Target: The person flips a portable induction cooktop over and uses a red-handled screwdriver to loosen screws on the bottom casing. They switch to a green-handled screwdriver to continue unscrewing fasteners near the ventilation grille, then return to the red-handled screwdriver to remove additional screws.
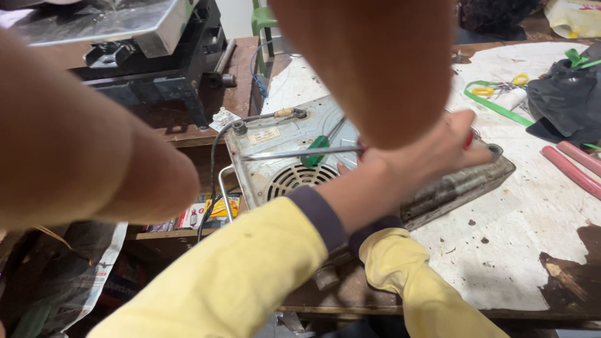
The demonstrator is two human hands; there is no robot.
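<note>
The screwdriver lies level across the appliance, shaft pointing left from a hand closed around its handle. Which hand this is, and the other hand's state, cannot be told. A pale rectangular label sits beyond the shaft.

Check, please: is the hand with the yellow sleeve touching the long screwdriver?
Touching. The head view shows the hand closed round the handle of the screwdriver, whose steel shaft comes out of the fist.
</note>
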